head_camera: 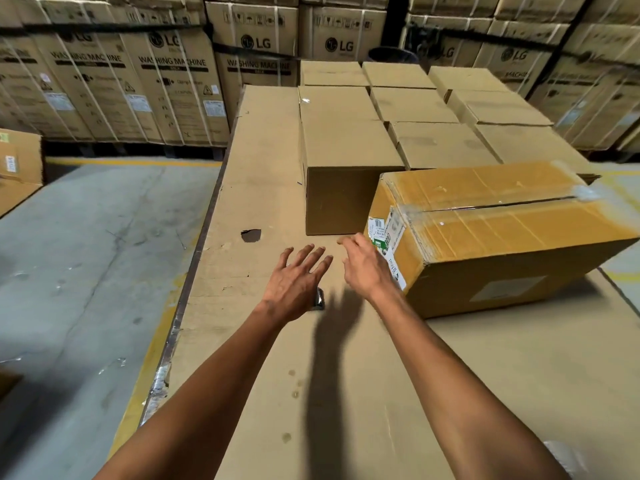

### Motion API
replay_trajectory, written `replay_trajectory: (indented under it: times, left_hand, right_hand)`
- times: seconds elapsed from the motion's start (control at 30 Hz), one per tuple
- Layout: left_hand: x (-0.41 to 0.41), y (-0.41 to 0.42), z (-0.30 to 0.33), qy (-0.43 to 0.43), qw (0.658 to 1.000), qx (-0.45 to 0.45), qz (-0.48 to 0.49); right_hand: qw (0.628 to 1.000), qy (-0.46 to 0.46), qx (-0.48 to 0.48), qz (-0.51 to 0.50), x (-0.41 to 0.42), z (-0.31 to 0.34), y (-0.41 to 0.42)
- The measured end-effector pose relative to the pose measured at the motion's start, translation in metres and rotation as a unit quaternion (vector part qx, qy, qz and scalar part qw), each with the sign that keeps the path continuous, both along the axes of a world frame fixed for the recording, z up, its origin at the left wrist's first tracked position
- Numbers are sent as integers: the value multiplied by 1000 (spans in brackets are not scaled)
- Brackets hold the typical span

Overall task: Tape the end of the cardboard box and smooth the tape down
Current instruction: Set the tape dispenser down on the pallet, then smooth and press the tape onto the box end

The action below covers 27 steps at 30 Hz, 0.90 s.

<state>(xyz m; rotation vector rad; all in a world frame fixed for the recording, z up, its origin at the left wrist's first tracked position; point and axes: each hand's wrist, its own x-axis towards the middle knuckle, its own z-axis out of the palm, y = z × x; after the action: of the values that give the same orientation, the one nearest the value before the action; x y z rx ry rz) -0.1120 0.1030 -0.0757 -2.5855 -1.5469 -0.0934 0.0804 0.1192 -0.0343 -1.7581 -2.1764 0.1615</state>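
A yellow-brown cardboard box (502,223) lies on the work surface at the right. Clear tape (485,204) runs along its top seam, and labels (384,233) cover its near-left end. My right hand (367,268) hovers just beside that labelled end with its fingers loosely apart, holding nothing. To its left, my left hand (298,278) is spread flat above the surface, palm down, also empty. A small dark shiny object (319,300) peeks out from under my left hand; it is mostly hidden and I cannot tell what it is.
The work surface (263,168) is covered in cardboard sheet with a torn hole (251,235). Several plain brown boxes (346,140) stand behind the taped box. Tall printed cartons (166,84) wall off the back. The table's left edge (194,258) drops to concrete floor (86,254).
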Motion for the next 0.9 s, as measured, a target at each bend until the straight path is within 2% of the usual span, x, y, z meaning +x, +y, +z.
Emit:
replay_trajectory:
  times: [0.1, 0.23, 0.3, 0.37, 0.43, 0.53, 0.77, 0.9]
  left_hand:
    - [29, 6, 22, -83, 996, 30, 11]
    - [71, 4, 42, -210, 977, 29, 19]
    - [94, 1, 52, -279, 960, 5, 22]
    - [115, 0, 60, -344, 938, -26, 21]
    - [137, 1, 66, -410, 910, -61, 16]
    - [168, -1, 69, -491, 861, -132, 16]
    - [206, -10, 50, -594, 775, -199, 78]
    - [211, -16, 34, -594, 764, -222, 118]
  right_hand:
    - [992, -72, 99, -11, 17, 43, -1]
    - [987, -102, 122, -36, 51, 82, 0]
    - [989, -97, 104, -44, 73, 94, 1]
    - [996, -71, 43, -39, 93, 101, 2]
    - [997, -61, -33, -16, 112, 104, 0]
    - [995, -72, -66, 15, 132, 99, -6]
    - [995, -85, -44, -1, 136, 84, -9]
    - [995, -88, -42, -15, 136, 78, -4]
